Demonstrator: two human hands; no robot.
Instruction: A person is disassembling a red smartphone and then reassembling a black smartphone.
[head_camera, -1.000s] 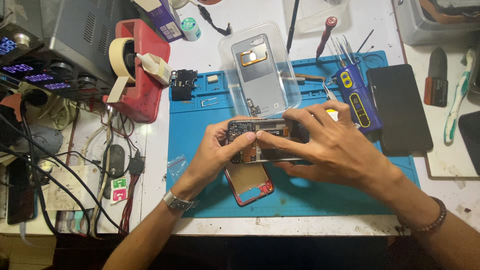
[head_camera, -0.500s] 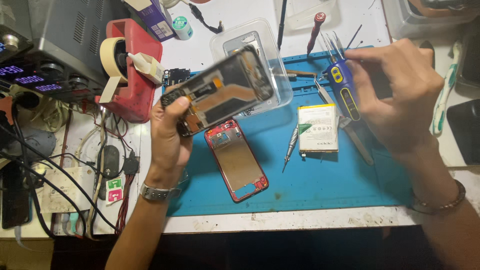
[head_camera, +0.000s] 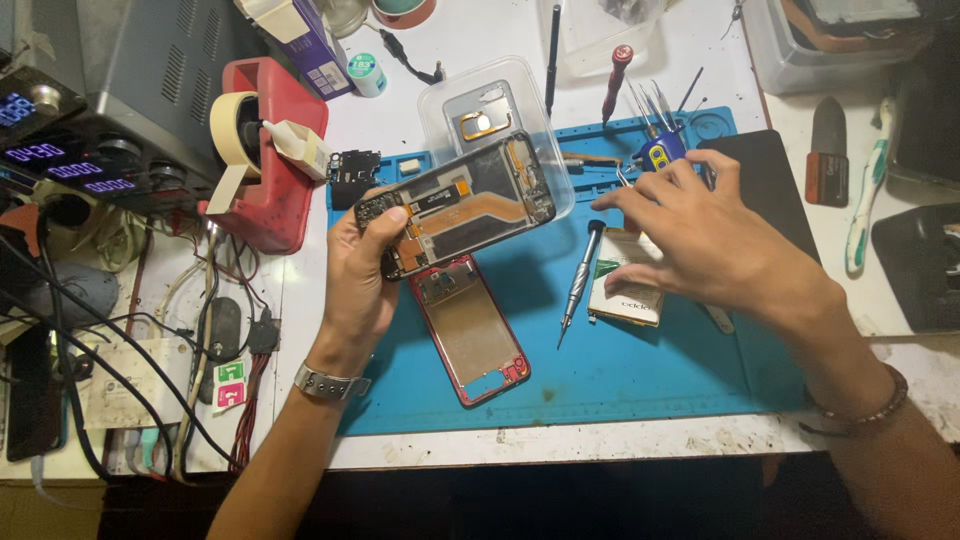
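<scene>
Hands are working over a blue repair mat (head_camera: 640, 390) on a white bench. The left hand (head_camera: 362, 275) is gripping an opened phone body (head_camera: 466, 204) by its left end, with the thumb lying across the top and the other fingers wrapping underneath. The phone is being held above the mat, its inner side with board and flat cables facing up. Its long axis is running from lower left to upper right, and the free end is pointing toward a clear plastic tray (head_camera: 500, 115) at the far edge of the mat.

Below the phone, a red back frame (head_camera: 470, 328) is lying flat on the mat, its long axis going from upper left to lower right.

The right hand (head_camera: 715, 235) is resting with loosely bent fingers over a white phone battery (head_camera: 625, 295), fingertips near its far edge; it is not closing on anything that I can see. A small screwdriver (head_camera: 580, 280) is lying just beside the battery, tip pointing toward the near edge.
</scene>
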